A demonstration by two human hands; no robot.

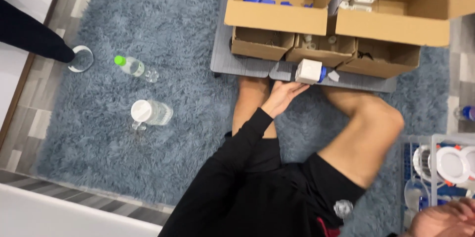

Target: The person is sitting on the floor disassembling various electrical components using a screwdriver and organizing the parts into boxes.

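1. 1 head-worn camera is looking steeply down from above the seated person.
2. It is facing the blue rug (163, 14) and cardboard boxes (326, 14) ahead.
3. It is sitting close over the lap.

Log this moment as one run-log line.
left hand: touching white block | right hand: by white rack | ahead: cardboard boxes
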